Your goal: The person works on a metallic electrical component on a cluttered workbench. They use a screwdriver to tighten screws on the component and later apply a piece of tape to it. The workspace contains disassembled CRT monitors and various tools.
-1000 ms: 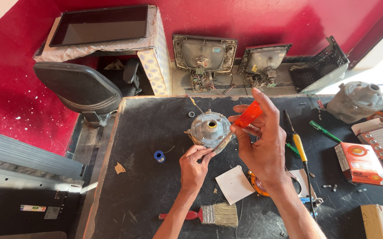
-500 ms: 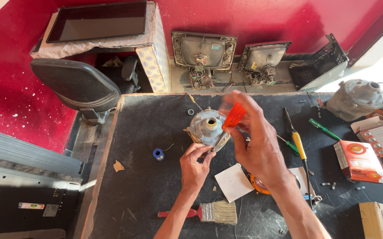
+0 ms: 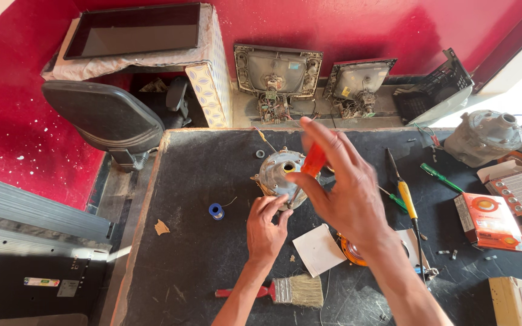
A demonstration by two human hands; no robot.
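On the dark workbench [image 3: 200,271] the round grey metal motor housing [image 3: 276,172] sits centre, a small blue solder spool [image 3: 216,210] to its left, a red-handled paintbrush [image 3: 285,291] nearer, a yellow-handled screwdriver [image 3: 407,199] right, two bare picture tubes [image 3: 309,75] behind.
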